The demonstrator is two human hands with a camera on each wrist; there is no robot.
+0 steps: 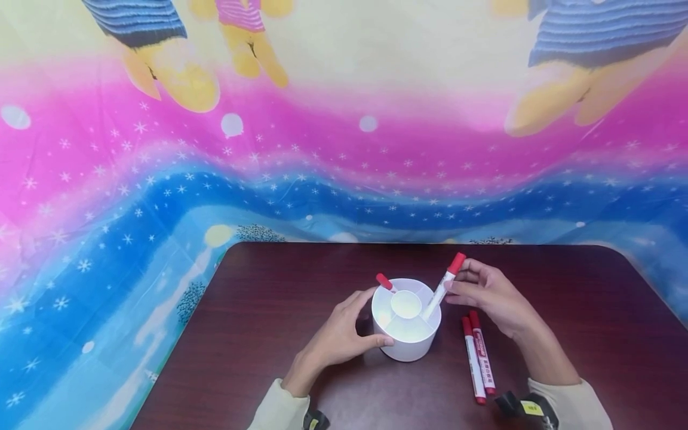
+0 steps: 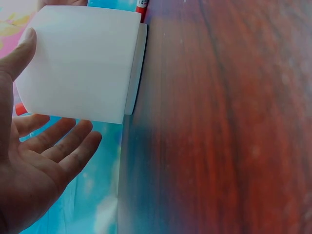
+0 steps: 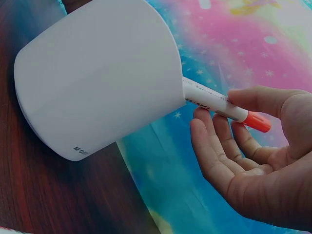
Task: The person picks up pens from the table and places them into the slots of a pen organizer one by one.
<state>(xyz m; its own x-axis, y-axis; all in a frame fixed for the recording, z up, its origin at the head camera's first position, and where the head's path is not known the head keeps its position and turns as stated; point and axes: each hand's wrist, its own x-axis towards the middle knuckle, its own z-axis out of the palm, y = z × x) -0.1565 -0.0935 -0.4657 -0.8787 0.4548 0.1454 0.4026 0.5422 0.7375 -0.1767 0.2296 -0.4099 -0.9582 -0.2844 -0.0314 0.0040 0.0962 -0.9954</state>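
A white round pen holder [image 1: 407, 351] with a central cup and divided compartments stands on the table. My left hand [image 1: 342, 334] holds it from the left, thumb at the near side and index finger along the far side; the other fingers spread loosely in the left wrist view. Between thumb and fingertips my right hand [image 1: 497, 301] pinches a red-capped whiteboard marker [image 3: 209, 99]. That marker leans to the right, its white lower end inside the holder's right compartment and its cap up. Another red-capped marker [image 1: 384, 281] leans in the far left compartment.
Two more red-and-white markers, one with a white barrel [image 1: 473, 365] and one with a redder label [image 1: 484, 361], lie side by side right of the holder. The dark wooden table [image 1: 258, 310] ends at a colourful patterned cloth [image 1: 322, 149] behind.
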